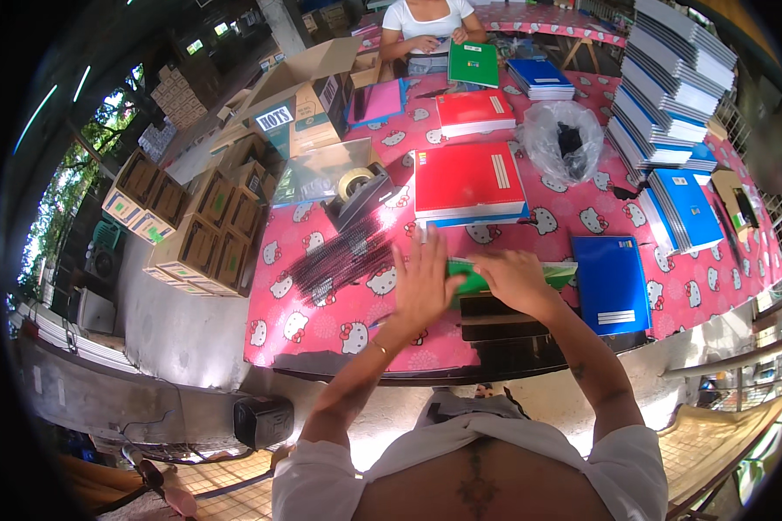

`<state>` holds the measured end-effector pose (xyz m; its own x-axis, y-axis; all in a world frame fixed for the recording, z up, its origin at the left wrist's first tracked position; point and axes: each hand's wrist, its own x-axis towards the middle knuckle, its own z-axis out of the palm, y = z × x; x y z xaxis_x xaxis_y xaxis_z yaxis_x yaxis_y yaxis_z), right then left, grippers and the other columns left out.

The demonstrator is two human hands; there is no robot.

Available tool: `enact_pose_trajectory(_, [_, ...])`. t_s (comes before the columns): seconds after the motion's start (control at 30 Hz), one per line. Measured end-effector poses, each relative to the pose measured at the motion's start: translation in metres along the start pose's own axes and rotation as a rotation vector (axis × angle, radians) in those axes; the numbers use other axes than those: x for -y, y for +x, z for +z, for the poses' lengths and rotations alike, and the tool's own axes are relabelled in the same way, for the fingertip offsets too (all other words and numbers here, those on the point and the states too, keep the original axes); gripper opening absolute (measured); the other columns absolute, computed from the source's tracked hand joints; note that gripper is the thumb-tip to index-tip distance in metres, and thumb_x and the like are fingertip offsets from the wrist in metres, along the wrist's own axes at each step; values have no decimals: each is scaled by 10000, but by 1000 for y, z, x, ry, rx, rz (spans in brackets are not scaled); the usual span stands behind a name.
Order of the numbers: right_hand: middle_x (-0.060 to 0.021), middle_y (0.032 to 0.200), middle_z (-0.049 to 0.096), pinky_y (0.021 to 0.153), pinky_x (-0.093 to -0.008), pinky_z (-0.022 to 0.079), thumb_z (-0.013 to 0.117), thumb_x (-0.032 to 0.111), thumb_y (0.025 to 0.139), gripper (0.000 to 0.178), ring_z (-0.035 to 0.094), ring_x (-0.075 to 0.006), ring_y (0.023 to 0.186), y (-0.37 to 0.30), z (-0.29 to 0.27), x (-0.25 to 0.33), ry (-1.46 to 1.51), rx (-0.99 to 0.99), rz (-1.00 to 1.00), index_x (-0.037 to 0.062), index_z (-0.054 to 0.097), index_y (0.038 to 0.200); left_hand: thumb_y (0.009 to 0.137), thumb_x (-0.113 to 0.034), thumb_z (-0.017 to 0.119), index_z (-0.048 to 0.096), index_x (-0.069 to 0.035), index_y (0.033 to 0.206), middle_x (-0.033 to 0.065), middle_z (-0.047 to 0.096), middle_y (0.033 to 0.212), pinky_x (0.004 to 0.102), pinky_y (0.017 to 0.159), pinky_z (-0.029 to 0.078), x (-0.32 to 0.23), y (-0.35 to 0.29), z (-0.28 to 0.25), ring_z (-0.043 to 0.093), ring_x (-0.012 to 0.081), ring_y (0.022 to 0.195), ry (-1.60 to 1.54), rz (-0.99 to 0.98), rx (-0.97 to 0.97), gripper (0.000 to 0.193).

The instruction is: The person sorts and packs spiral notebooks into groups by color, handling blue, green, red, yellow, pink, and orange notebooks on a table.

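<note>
One green notebook passes beneath the right hand, whose grip we cannot tell; beside it, the left hand has fingers extended. White label marks the blue notebook.

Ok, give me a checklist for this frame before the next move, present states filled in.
1. Right hand on the near green notebook: ok.
2. Left hand closed around that notebook: not ok, fingers extended.
3. Notebook's pages aligned: cannot tell, hands partly cover it.
4. Black strips put away: not ok, lying on the pink tablecloth.
5. Near blue notebook lying flat: ok.
6. Tape dispenser clear of both hands: ok.
</note>
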<state>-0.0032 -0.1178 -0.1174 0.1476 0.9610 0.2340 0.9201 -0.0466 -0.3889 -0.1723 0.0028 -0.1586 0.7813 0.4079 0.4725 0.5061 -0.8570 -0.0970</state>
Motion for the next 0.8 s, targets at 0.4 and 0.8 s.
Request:
enact_pose_trajectory(0.4, [-94, 871, 714, 697, -486, 537, 625, 254, 924, 215, 691, -346, 828, -21, -33, -38, -150, -408, -204, 176, 668, 1119, 1011, -506, 430, 323, 75, 1495, 308, 306, 1557, 659, 1162, 142, -48, -37, 1, 257, 464, 1469, -145, 30, 442, 764])
enact_pose_trajectory(0.8, [-144, 800, 687, 697, -506, 522, 643, 269, 912, 211, 682, -360, 810, -19, -28, -56, -43, 44, -65, 178, 676, 1100, 942, -508, 564, 412, 15, 1455, 260, 396, 1520, 577, 1142, 265, -17, 43, -2, 341, 368, 1452, 44, 137, -81, 748])
